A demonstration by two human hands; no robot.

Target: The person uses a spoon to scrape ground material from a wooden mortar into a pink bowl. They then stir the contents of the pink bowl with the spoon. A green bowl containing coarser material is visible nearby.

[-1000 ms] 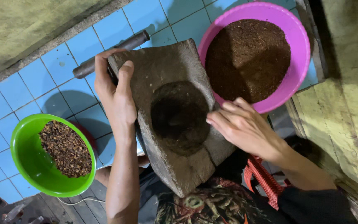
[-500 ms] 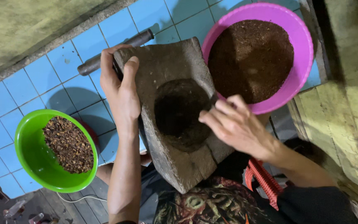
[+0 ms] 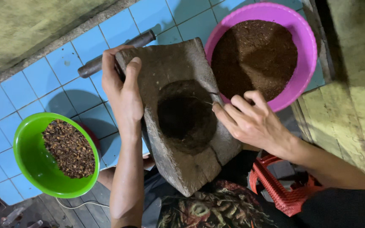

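Dim, warm overhead light, soft shadows on blue tiles (image 3: 17, 105), sharp focus, dark lower corners

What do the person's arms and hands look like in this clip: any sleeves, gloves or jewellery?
Both arms are bare past the wrists. The left hand and right hand wear no gloves, rings or watch. A dark sleeve shows on the right upper arm.

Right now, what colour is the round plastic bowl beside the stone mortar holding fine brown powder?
Pink-purple bowl, clearest in the head view.

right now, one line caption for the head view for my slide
Left hand grips the stone mortar; right hand rests at its hollow, between green bowl and pink bowl.
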